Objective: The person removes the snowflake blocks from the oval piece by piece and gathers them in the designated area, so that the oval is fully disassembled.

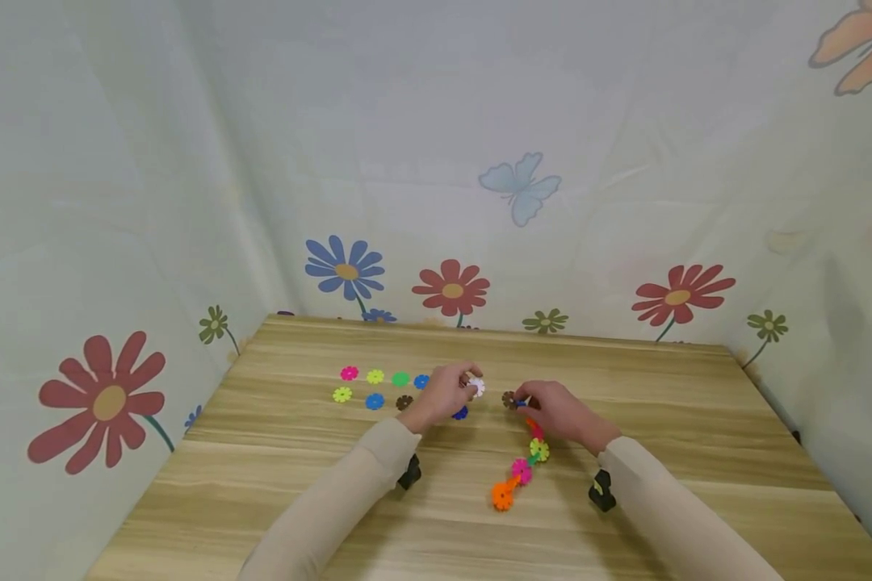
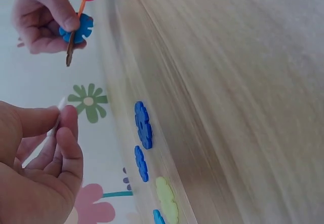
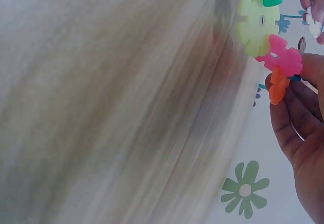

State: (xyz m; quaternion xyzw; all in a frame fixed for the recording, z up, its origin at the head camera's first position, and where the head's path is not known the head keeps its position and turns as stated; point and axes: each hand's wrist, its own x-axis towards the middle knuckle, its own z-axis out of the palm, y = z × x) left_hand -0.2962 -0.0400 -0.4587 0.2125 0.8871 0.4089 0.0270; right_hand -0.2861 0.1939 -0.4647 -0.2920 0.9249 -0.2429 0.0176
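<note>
My left hand pinches a white notched flower-shaped disc between thumb and fingers, held above the table. To its right, my right hand pinches the upper end of a chain of interlocked plastic discs. At that end a brown disc is slotted to a blue disc. Below the hand the chain hangs through a yellow disc and a pink disc to an orange disc. A gap separates the white disc from the brown one. The fingers partly cover the chain's upper discs.
On the wooden table, loose discs lie in two rows at the left, among them a green disc and a brown one. A dark blue disc lies beneath the left hand. Flower-printed cloth stands behind the table.
</note>
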